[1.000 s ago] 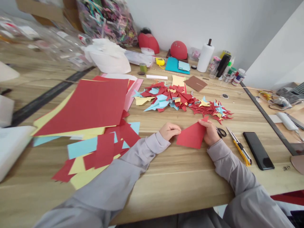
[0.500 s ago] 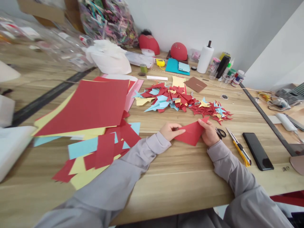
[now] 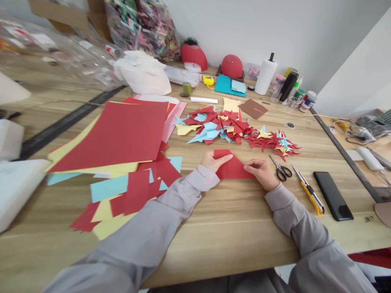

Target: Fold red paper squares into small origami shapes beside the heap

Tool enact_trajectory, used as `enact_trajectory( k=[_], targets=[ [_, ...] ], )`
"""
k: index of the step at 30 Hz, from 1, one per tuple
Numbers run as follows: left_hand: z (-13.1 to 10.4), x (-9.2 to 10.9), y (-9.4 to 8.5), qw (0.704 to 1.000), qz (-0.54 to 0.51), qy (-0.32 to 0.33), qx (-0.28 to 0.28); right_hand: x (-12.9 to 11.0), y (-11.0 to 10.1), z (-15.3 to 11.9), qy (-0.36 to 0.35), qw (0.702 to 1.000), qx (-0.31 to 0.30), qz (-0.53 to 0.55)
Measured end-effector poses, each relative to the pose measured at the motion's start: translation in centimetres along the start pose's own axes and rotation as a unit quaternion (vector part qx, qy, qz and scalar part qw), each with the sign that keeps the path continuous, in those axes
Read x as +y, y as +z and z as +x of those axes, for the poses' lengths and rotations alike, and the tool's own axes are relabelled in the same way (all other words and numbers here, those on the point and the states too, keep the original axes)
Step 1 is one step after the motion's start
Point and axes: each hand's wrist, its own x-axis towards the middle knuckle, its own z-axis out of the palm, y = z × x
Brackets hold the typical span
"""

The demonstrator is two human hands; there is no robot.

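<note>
A red sheet of paper (image 3: 233, 167) with a slanted folded edge is held between my two hands, over the table in front of me. My left hand (image 3: 214, 161) grips its left side, thumb on top near the upper edge. At the right corner, my right hand (image 3: 262, 172) pinches the paper between thumb and fingers. Beyond the hands lies a pile of small folded paper shapes (image 3: 220, 124) in red, light blue and yellow. More pointed, star-like paper pieces (image 3: 269, 140) spread to its right.
Left of me are large red sheets (image 3: 122, 136) and cut paper strips (image 3: 136, 193). Scissors (image 3: 282, 171), a yellow utility knife (image 3: 310, 193) and a black phone (image 3: 332, 195) lie to the right. A white tissue bundle (image 3: 143, 75) and bottles (image 3: 307, 101) stand farther back.
The red paper has been turned so that its lower edge lies level. My right hand has shifted down to the right corner, and the scissors show more fully.
</note>
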Motion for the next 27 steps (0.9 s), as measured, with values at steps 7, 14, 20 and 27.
enact_trajectory(
  k=[7, 14, 20, 27],
  targets=[
    [0.0, 0.4, 0.0, 0.999, -0.031, -0.027, 0.015, -0.2, -0.5, 0.0, 0.009, 1.000, 0.001, -0.014],
    [0.8, 0.6, -0.6, 0.996, -0.070, -0.021, 0.058, 0.3, -1.5, 0.5, 0.008, 0.999, 0.011, 0.045],
    [1.9, 1.0, -1.6, 0.989, -0.096, 0.006, 0.114, 0.6, -1.9, 0.7, 0.025, 0.995, 0.022, 0.097],
    [1.9, 1.4, -1.7, 0.985, -0.125, -0.015, 0.120, 0.3, -2.0, 0.7, 0.044, 0.986, 0.036, 0.158]
  ],
)
